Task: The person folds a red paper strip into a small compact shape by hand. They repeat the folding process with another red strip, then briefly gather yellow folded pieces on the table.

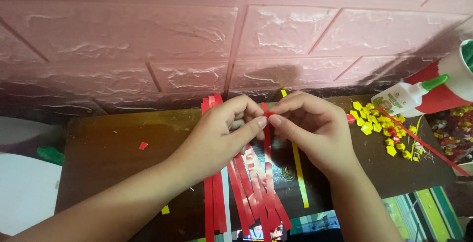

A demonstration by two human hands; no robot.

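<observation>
**Both hands pinch the end of a red paper strip**

Nearest the camera, a sheaf of red paper strips [246, 192] lies fanned on the dark counter [108, 148], running under and below the hands, with one yellow strip [299, 173] just to their right. Above these, the left hand [221, 133] and the right hand [310, 128] meet, thumbs and forefingers closed tight on the top end of a single red strip [267, 138] that hangs down between them. The step in hand looks like folding or rolling that end; the next move would call for a small, firm crease without letting the strip slip. Farther right lie small folded yellow and red pieces [382, 128], and beyond them a white glue bottle [404, 96] with a green nozzle. Behind everything stands a pink brick-pattern wall [236, 30].
</observation>
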